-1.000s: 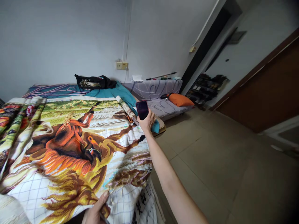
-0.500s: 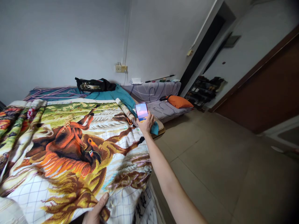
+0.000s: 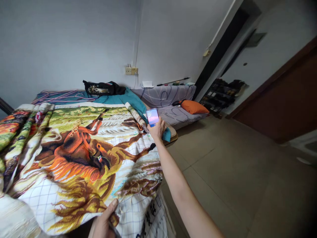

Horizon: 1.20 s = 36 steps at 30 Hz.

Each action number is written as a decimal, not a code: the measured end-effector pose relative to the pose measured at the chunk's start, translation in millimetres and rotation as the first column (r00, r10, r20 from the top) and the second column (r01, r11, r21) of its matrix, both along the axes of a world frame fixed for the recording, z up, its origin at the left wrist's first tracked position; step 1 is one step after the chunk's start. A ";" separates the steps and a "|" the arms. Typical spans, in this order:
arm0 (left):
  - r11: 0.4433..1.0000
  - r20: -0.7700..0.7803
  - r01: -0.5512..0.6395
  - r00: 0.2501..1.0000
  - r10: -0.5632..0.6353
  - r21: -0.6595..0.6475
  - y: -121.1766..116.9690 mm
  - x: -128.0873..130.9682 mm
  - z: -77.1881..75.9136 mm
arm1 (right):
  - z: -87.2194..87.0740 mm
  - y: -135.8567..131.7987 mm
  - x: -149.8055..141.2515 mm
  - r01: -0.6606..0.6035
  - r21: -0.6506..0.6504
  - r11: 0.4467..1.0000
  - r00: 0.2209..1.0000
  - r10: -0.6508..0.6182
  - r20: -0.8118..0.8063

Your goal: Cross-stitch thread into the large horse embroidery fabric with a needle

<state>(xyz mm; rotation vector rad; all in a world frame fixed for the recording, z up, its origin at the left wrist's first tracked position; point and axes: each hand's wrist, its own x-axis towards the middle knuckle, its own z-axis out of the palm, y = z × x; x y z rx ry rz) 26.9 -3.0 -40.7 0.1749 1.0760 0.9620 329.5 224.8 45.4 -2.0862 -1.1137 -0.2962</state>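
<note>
A large cross-stitch cloth (image 3: 81, 155) with an orange and brown horse lies spread over a bed in front of me. My right hand (image 3: 157, 129) is stretched out to the cloth's far right corner and is closed around a phone (image 3: 152, 117) whose screen is lit. My left hand (image 3: 104, 222) is at the bottom edge of the view, thumb on top of the cloth's near edge, pinching it. A rolled end of the cloth (image 3: 135, 115) lies just left of the phone.
Teal bedding (image 3: 116, 98) and a black garment (image 3: 104, 88) lie at the bed's far end. A low grey mattress (image 3: 173, 114) with an orange pillow (image 3: 193, 107) sits beyond. Tiled floor (image 3: 235, 175) stretches right toward a brown door (image 3: 284, 99) and a shoe rack (image 3: 220, 94).
The phone's screen went from dark to lit. My right hand lowered the phone a little toward the cloth. My left hand stayed on the cloth's near edge.
</note>
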 end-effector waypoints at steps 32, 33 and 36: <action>0.987 0.173 -0.118 0.980 0.097 0.113 -6.6 5.9 35.4 | -18.4 -208.8 -166.5 -0.790 0.163 0.591 0.300 0.605 -0.738; 0.987 0.176 -0.112 0.980 0.091 0.114 -6.7 5.9 36.4 | -11.8 -207.6 -160.7 -0.739 0.245 0.627 0.233 0.580 -0.780; 0.986 0.168 -0.123 0.980 0.103 0.110 -7.3 5.6 37.1 | 17.1 -206.5 -133.1 -0.604 0.431 0.671 0.112 0.607 -0.787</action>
